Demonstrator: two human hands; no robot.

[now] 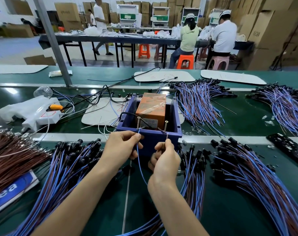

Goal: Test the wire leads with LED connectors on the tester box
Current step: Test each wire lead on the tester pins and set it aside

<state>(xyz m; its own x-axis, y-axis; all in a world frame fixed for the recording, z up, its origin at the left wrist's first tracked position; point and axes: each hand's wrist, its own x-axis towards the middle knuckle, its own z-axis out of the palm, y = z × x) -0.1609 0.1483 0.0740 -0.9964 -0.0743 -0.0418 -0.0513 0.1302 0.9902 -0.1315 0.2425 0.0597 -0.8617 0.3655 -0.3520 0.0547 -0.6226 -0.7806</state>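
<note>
1. The tester box (150, 141), blue-walled with an orange block (151, 106) inside, stands on the green bench (246, 121) just beyond both hands
2. The left hand (122, 147) pinches a blue lead (139, 162) between thumb and forefinger, its tip raised to the foot of the left screw (138, 123) on the box's near rim
3. The right hand (166, 159) pinches a brown lead (167, 137), its tip just beside the right screw (165, 126)
4. Heaps of wire leads (68, 166) with black connectors lie on the bench on both sides of the forearms
</note>
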